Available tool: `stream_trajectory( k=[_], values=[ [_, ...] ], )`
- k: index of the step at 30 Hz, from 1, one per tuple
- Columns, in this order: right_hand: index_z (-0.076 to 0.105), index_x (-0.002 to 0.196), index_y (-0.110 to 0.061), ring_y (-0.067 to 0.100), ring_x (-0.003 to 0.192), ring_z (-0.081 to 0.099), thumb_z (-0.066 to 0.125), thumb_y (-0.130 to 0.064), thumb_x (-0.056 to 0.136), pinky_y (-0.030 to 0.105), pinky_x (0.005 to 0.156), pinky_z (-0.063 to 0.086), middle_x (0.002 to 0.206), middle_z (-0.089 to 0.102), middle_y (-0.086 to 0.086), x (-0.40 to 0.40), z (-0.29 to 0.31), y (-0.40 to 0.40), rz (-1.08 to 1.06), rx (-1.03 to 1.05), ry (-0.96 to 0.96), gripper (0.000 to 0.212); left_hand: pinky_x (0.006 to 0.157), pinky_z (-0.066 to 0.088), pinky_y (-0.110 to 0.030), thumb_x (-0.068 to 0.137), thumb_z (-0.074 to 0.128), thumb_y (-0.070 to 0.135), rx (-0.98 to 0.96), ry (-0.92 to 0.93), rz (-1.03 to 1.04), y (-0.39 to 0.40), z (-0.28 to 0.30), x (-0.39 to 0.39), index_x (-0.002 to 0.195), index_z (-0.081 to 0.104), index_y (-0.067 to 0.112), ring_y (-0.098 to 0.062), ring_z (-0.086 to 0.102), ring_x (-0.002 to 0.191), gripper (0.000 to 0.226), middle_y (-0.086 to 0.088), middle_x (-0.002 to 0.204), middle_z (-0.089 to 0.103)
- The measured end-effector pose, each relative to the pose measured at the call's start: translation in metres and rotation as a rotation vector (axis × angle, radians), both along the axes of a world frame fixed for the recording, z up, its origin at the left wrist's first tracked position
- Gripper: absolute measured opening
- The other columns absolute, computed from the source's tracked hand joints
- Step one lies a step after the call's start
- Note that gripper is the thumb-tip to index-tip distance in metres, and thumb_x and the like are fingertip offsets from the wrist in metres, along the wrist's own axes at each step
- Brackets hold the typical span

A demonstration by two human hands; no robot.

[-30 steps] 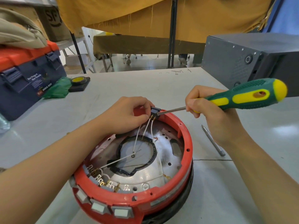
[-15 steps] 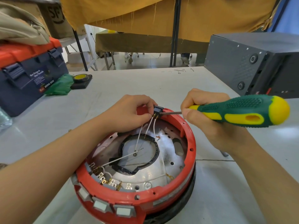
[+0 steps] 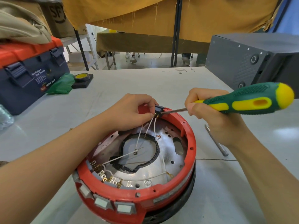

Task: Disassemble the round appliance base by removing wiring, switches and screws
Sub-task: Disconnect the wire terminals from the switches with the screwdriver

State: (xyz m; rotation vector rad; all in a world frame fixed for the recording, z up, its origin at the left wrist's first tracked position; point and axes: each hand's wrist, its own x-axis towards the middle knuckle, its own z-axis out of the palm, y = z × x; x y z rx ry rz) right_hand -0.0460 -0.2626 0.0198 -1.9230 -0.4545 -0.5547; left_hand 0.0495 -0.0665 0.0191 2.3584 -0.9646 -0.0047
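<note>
Red round base [image 3: 135,198] is set at the near middle of the grey bench [image 3: 113,88], clear surface all around. Silver plate inside, white wires [image 3: 153,125] run up to a black switch [image 3: 158,109] at the far rim. Switch is pinched by left hand [image 3: 129,112] fingers. Green-yellow screwdriver [image 3: 246,101] is gripped by right hand [image 3: 210,109], tip touching the switch.

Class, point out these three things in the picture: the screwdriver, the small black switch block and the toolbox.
screwdriver [image 3: 242,103]: head view, on the green and yellow handle.
black switch block [image 3: 158,109]: head view, on its top face.
toolbox [image 3: 24,81]: head view, on its dark blue front wall.
</note>
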Motion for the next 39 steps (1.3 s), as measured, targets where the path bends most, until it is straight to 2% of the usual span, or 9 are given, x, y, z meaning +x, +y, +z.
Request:
stream_trajectory(
  k=[4,12,18,21,24,29,33,36,39],
  values=[
    [0.044,0.051,-0.017,0.026,0.057,0.031,0.05,-0.025,0.066,0.035,0.054,0.024,0.054,0.034,0.01,0.009,-0.001,0.001,-0.004,0.13,0.037,0.018,0.094,0.044,-0.031,0.082,0.06,0.009,-0.006,0.009,0.006,0.0,-0.001,0.0,0.083,0.064,0.017,-0.01,0.058,0.103,0.009,0.008,0.114,0.064],
    [0.044,0.048,-0.02,0.014,0.053,0.031,0.049,-0.021,0.065,0.032,0.057,0.025,0.052,0.037,-0.006,0.018,-0.008,-0.008,0.025,0.279,0.071,0.018,0.093,0.044,-0.032,0.081,0.061,0.008,0.005,-0.001,0.001,-0.001,0.0,0.0,0.081,0.064,0.017,-0.013,0.059,0.102,0.009,0.007,0.112,0.064],
    [0.049,0.049,-0.02,0.012,0.053,0.034,0.046,-0.01,0.07,0.028,0.054,0.028,0.051,0.039,-0.003,0.019,-0.014,-0.005,0.026,0.298,0.156,0.023,0.088,0.042,-0.016,0.081,0.061,0.007,-0.006,-0.014,0.006,-0.002,-0.002,0.001,0.08,0.063,0.017,-0.009,0.059,0.101,0.011,0.01,0.111,0.065],
    [0.048,0.05,-0.017,0.012,0.054,0.033,0.047,-0.01,0.069,0.025,0.052,0.03,0.053,0.035,0.01,0.017,-0.014,0.008,0.06,0.197,0.175,0.021,0.08,0.038,-0.001,0.081,0.061,0.006,-0.016,-0.011,0.001,-0.002,-0.004,0.001,0.078,0.063,0.018,-0.002,0.058,0.099,0.013,0.01,0.111,0.065],
    [0.049,0.048,-0.017,0.013,0.055,0.032,0.047,-0.011,0.07,0.021,0.052,0.028,0.056,0.033,0.019,0.014,-0.006,-0.001,0.009,0.261,0.115,0.022,0.08,0.032,0.005,0.082,0.059,0.005,-0.015,-0.018,-0.004,-0.001,-0.004,0.002,0.077,0.062,0.019,0.005,0.054,0.101,0.015,0.009,0.113,0.064],
    [0.049,0.048,-0.018,0.015,0.056,0.034,0.046,-0.01,0.07,0.022,0.054,0.03,0.057,0.037,0.018,0.01,-0.006,-0.01,-0.028,0.29,0.043,0.023,0.082,0.032,0.003,0.082,0.061,0.005,-0.012,-0.024,-0.032,-0.001,-0.003,0.001,0.077,0.061,0.02,0.007,0.054,0.101,0.015,0.009,0.113,0.064],
    [0.05,0.053,-0.017,0.011,0.056,0.038,0.047,-0.012,0.072,0.021,0.053,0.032,0.054,0.042,0.005,0.007,-0.003,-0.005,-0.037,0.146,0.04,0.02,0.085,0.035,-0.001,0.081,0.063,0.007,-0.011,-0.028,-0.037,0.0,-0.004,0.001,0.08,0.063,0.019,0.005,0.053,0.104,0.012,0.009,0.114,0.064],
    [0.051,0.057,-0.012,0.004,0.055,0.04,0.048,-0.01,0.075,0.014,0.054,0.033,0.053,0.046,-0.009,0.002,-0.001,-0.003,-0.023,0.06,0.017,0.019,0.093,0.04,-0.015,0.08,0.065,0.008,-0.015,-0.024,-0.057,0.001,-0.003,0.001,0.08,0.064,0.021,0.002,0.054,0.109,0.013,0.008,0.115,0.063],
    [0.05,0.058,-0.008,0.005,0.055,0.041,0.048,-0.009,0.075,0.013,0.053,0.033,0.053,0.045,-0.006,-0.002,0.003,0.0,-0.034,0.032,0.013,0.018,0.095,0.044,-0.028,0.08,0.066,0.01,-0.023,-0.006,-0.071,0.001,-0.003,0.0,0.08,0.064,0.023,-0.003,0.056,0.111,0.013,0.008,0.114,0.063]
  ],
)
